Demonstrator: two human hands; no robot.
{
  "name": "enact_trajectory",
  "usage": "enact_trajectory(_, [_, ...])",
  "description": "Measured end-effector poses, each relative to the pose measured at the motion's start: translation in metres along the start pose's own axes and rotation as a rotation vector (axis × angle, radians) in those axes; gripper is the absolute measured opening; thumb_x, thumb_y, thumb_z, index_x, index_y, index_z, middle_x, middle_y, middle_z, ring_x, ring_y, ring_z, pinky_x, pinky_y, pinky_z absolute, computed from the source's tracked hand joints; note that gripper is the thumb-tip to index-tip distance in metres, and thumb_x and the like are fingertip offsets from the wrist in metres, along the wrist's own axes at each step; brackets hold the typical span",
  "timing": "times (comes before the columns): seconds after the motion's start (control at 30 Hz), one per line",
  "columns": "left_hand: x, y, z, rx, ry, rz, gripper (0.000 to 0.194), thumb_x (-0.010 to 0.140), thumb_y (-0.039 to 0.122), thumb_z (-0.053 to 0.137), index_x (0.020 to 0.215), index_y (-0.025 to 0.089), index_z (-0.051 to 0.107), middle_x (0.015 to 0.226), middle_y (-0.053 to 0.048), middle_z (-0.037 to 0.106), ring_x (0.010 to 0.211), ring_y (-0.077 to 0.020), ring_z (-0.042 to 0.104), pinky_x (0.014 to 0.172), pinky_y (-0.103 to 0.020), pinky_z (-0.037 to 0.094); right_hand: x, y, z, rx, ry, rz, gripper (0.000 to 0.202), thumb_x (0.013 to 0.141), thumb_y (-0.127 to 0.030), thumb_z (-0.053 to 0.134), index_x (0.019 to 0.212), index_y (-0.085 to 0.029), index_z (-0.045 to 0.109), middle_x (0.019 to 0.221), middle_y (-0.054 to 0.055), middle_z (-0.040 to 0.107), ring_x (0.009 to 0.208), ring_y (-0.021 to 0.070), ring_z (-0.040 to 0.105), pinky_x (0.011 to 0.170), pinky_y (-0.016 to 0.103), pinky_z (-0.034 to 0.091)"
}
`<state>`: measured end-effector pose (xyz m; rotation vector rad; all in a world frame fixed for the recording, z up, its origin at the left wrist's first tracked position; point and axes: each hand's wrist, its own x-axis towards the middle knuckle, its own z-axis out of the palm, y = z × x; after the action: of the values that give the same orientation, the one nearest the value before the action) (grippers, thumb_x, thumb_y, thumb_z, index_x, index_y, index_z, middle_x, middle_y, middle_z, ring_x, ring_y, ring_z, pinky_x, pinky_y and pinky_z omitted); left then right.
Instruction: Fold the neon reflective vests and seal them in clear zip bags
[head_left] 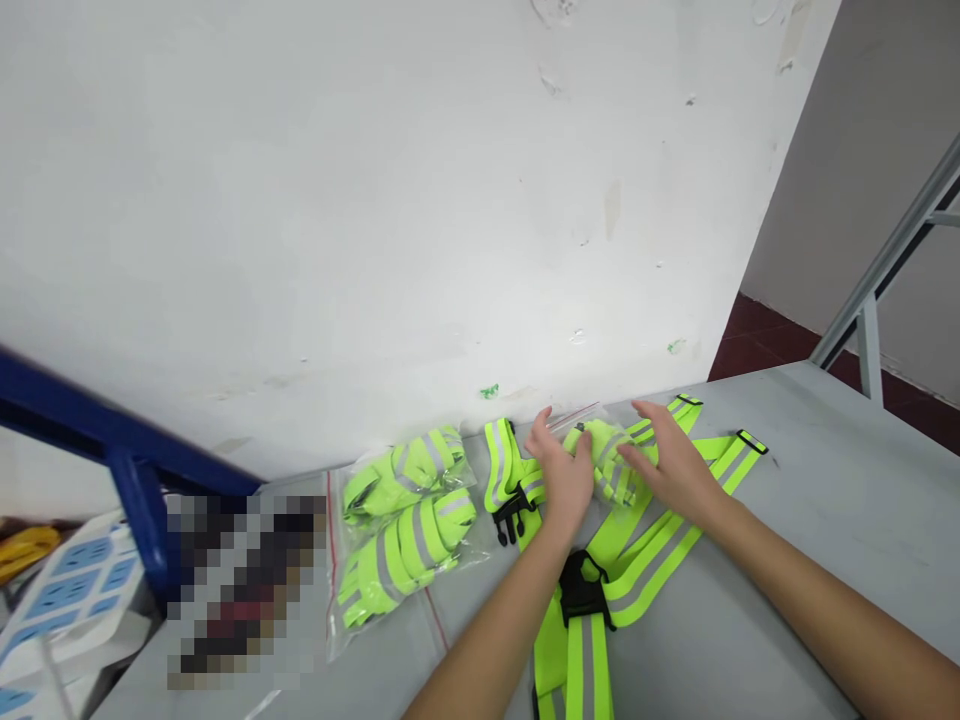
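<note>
The bagged strap bundle (616, 462) is between my hands, over the grey tabletop (840, 470). The white wall (420, 200) bounds the far side; to my right the tabletop runs toward a metal frame (868, 350). Loose straps (656, 572) with a black buckle (585, 588) spread around and below my wrists, and two bagged bundles (416, 548) lie to the left, nearer the blue frame (139, 505). My left hand (566, 480) and right hand (675, 470) flank the bundle, fingers spread and bent; how firmly they touch it, I cannot tell.
</note>
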<state>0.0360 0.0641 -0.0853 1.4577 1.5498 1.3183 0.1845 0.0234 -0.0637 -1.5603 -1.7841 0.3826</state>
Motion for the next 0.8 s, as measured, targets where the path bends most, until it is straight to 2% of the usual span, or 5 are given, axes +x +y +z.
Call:
enact_trajectory(0.07, [0.003,0.000,-0.003,0.257,-0.038,0.212,0.049,0.087,0.018,0.048,0.134,0.024,0.037,0.153,-0.013,0.016,0.142,-0.0299,0.023,0.111,-0.048,0.030,-0.007,-0.008,0.007,-0.181,-0.110,-0.105,0.070,0.091,-0.058,0.040,0.144,-0.013,0.030,0.148,0.017,0.037,0.136,0.0288,0.035,0.109,0.047,0.033])
enact_trajectory(0.13, [0.008,-0.003,-0.007,0.493,-0.183,0.385,0.048,0.090,0.014,0.038,0.136,0.025,0.039,0.157,-0.009,0.015,0.145,-0.0288,0.011,0.115,-0.053,0.019,-0.013,-0.010,0.019,-0.332,-0.217,-0.147,0.074,0.093,-0.059,0.032,0.146,-0.007,0.029,0.152,0.020,0.030,0.141,0.0311,0.025,0.113,0.050,0.026])
enact_trajectory(0.3, [0.018,-0.012,-0.023,0.747,-0.679,0.554,0.051,0.099,0.035,0.020,0.146,0.019,0.029,0.155,-0.008,0.027,0.144,-0.0231,0.021,0.115,-0.048,0.022,-0.017,0.000,0.044,-0.567,-0.300,-0.153,0.081,0.092,-0.060,0.030,0.143,0.003,0.032,0.150,0.026,0.028,0.140,0.0353,0.025,0.113,0.049,0.027])
enact_trajectory(0.6, [0.005,-0.013,-0.027,0.800,-0.677,0.532,0.059,0.097,0.045,0.018,0.149,0.017,0.025,0.157,-0.009,0.020,0.145,-0.0279,0.013,0.115,-0.048,0.021,-0.025,0.012,0.052,-0.668,-0.243,-0.251,0.081,0.089,-0.060,0.039,0.143,0.000,0.034,0.147,0.027,0.033,0.138,0.0374,0.029,0.110,0.051,0.030])
enact_trajectory(0.8, [0.013,0.000,-0.045,0.552,-0.774,0.413,0.062,0.096,0.051,0.018,0.148,0.019,0.027,0.159,-0.006,0.010,0.145,-0.0234,0.016,0.117,-0.040,0.022,-0.021,0.009,0.040,-0.614,-0.320,-0.158,0.081,0.086,-0.057,0.047,0.143,-0.002,0.034,0.146,0.025,0.037,0.134,0.0363,0.037,0.105,0.047,0.037])
